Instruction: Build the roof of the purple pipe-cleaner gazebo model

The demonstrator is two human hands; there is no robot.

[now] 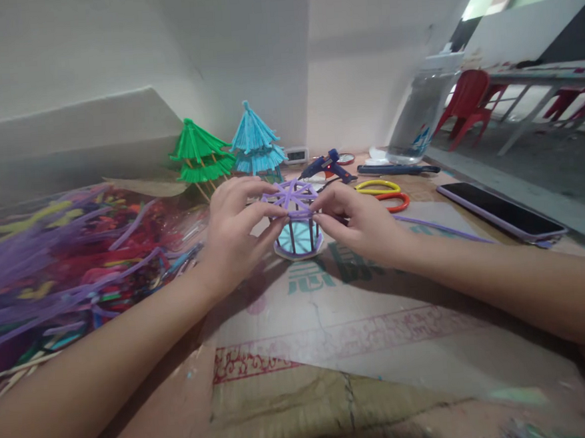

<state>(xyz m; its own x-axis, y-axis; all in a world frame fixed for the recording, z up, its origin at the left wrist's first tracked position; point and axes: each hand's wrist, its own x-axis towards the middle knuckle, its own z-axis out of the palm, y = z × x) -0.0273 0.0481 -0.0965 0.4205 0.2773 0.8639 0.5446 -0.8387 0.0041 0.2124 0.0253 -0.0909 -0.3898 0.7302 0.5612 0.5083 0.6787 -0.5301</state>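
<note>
**Both hands on the purple spoked top of a small round frame, standing upright on its base**

Clock set on the frame, 12 = away from wearer. Near to far:

One printed sheet [289, 319] under the work, spreading to 6 o'clock. One small pipe-cleaner frame [291, 194] at clock centre: one purple spoked top, at least four dark posts (full count hidden), one pale-blue disc [297, 240] as floor. Left hand [235, 226] pinches top rim at 8 o'clock, right hand [360, 226] pinches it at 4; hands apart, narrow gap between fingertips. Step in hand, as judged: pressing or adjusting the rim. Next move calls for light, even finger pressure, posts kept upright, base flat.

Around: one heap of pipe cleaners [70, 268] at 9, too tangled to count. One loose purple pipe cleaner [443, 227] and one smartphone [502, 211] at 3. Two handle loops, yellow [378, 187] and orange-red [398, 203], at 2, probably one pair of scissors. One dark-blue slim tool [399, 169] at 2, type unclear.

Farther: one glue gun [329, 165], red light showing, at 1. One digital display [296, 156] at 12. Two two-tier models, green [197, 142] at 10, blue [252, 132] at 11. One clear bottle [416, 120] at 2.

Background, 2 o'clock: one red chair [471, 100] distinct, more red seating partly hidden.
</note>
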